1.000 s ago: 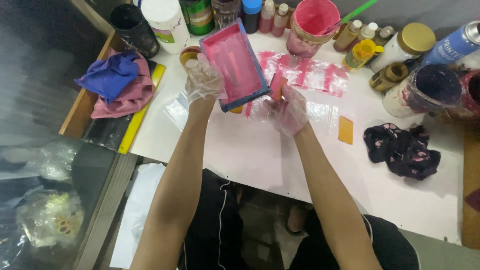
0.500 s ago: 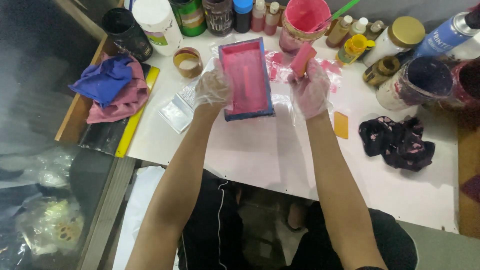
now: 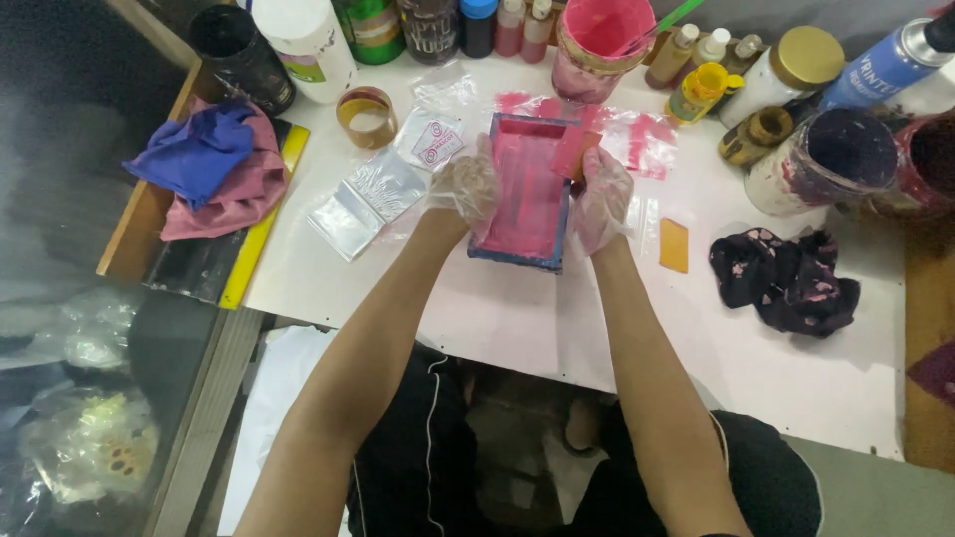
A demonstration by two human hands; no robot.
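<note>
Holding the rectangular pink-coated mould (image 3: 527,194) between both gloved hands, you have it over the white table (image 3: 517,318), just in front of the pink paint bucket (image 3: 602,40). Your left hand (image 3: 466,187) wraps the mould's left wall, fingers curled over the rim. Your right hand (image 3: 602,194) presses against the right wall while pinching a small pink-stained scraper (image 3: 575,151) at the mould's far right corner. Left of the mould lie clear plastic bags (image 3: 383,189) and a tape roll (image 3: 366,114). Right of it: an orange card (image 3: 673,245), then a black stained rag (image 3: 786,278).
</note>
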